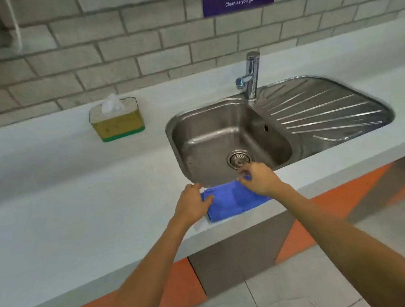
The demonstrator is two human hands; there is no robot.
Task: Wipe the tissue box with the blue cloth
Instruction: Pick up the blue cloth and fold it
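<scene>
Underfoot, grey floor tiles with orange patches. Above, pale countertop; at its near edge, blue cloth, folded. Left hand pinching its left end, right hand pinching its far right corner. Beyond, steel sink. At ten o'clock from the cloth, well apart, tissue box against the brick wall.

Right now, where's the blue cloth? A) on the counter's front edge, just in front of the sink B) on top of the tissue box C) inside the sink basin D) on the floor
A: the blue cloth lies on the counter at its front edge, just in front of the sink, with the left hand and right hand on it; the tissue box stands apart, far left.
</scene>
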